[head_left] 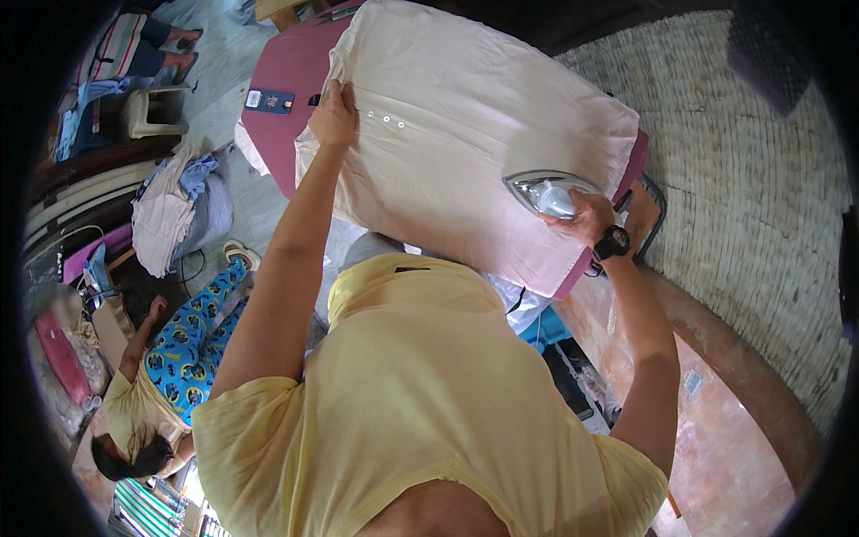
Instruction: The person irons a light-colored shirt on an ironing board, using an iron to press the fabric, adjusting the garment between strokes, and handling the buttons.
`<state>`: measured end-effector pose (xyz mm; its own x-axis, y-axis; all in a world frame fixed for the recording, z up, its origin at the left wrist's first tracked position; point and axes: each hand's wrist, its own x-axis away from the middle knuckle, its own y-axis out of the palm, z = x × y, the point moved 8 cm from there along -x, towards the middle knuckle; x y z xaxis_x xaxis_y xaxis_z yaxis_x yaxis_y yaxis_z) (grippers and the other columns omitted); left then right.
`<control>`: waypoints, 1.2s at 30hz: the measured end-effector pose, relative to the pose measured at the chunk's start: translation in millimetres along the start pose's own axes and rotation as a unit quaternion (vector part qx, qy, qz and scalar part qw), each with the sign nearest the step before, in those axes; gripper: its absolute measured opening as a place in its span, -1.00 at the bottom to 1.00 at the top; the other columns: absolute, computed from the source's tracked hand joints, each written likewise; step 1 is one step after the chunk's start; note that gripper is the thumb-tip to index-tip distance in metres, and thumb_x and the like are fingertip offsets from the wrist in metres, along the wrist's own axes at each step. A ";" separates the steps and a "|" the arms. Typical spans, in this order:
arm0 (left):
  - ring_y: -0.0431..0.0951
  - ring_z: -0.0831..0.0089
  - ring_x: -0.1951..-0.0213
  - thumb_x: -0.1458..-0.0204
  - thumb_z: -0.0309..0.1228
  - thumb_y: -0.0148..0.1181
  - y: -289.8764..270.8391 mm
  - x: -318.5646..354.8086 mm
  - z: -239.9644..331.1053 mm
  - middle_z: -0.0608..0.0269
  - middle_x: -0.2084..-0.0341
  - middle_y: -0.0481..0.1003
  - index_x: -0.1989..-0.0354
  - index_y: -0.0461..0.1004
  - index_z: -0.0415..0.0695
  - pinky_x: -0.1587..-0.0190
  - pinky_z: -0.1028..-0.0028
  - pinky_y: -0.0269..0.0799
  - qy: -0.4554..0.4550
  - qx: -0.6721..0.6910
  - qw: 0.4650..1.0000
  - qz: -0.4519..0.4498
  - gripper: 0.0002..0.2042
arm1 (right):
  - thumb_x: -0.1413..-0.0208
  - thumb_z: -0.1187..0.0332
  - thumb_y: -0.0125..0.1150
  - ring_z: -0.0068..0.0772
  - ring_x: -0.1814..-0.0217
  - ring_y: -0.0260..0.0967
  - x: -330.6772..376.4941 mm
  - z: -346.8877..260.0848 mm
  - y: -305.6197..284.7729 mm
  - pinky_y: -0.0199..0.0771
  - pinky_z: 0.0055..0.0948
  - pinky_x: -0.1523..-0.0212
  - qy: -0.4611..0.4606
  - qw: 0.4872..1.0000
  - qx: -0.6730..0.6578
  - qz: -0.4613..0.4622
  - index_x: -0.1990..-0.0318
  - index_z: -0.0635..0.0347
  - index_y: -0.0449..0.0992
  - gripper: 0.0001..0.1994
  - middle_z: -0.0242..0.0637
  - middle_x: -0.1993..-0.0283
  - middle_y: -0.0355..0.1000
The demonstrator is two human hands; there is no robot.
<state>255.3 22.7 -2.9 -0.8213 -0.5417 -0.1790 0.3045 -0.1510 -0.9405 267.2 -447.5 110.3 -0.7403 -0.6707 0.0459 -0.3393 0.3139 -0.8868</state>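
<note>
A pale cream shirt with a few small white buttons lies spread over a maroon ironing board. Near the board's left end, my left hand is closed on the shirt's edge, its fingertips partly hidden by the cloth. My right hand grips the handle of a clothes iron, which rests on the shirt toward the right end. The iron has a shiny metal body and a pale, rounded part by the handle. A dark label tag lies on the board's bare left part.
To the left, a heap of clothes stands beside a person in blue patterned trousers. A beige plastic stool and another person's legs are farther off. A woven-textured wall curves along the right.
</note>
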 end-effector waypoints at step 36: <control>0.57 -0.12 0.45 -0.26 -0.07 -0.09 -1.6 0.3 -3.3 0.02 0.44 0.57 0.21 0.27 0.01 0.47 -0.04 0.40 -0.015 0.019 1.000 -0.004 -0.75 | -0.30 0.10 -0.18 0.06 0.45 0.54 -127.4 -107.0 60.1 0.53 0.06 0.39 0.109 0.993 0.047 -0.004 0.46 0.17 0.58 -0.54 -0.01 0.50 0.52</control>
<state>252.9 25.5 -2.4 -0.8089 -0.5652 -0.1621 0.3171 -0.1870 -0.9298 279.0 -271.3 100.4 -0.8498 -0.5075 0.1424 -0.2976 0.2388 -0.9243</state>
